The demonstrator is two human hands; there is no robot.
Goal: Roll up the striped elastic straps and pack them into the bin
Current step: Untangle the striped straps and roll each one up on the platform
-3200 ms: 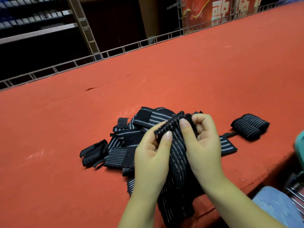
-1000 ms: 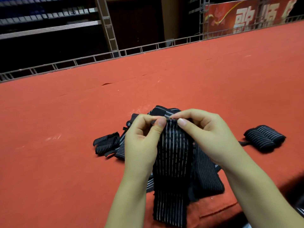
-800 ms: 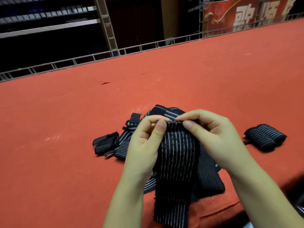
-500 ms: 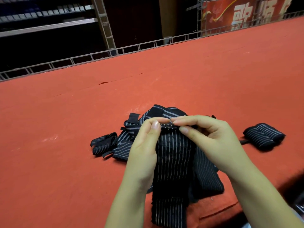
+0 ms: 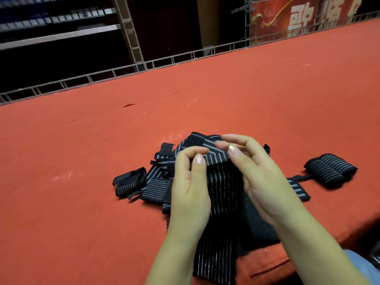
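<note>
left hand (image 5: 190,182) pinches top edge of striped elastic strap (image 5: 221,182) | right hand (image 5: 257,171) fingers loose, grip unclear | strap hangs between hands, above loose pile (image 5: 160,179) | risk: one-sided pinch, roll starts crooked or springs open | bin unseen

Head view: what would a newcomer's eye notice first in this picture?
First, the two hands in the middle foreground: the left hand and the right hand are raised over a long strap that runs down over the table's near edge. Next, the dark strap pile behind them stands out against the red table. A finished roll lies apart at the right.
</note>
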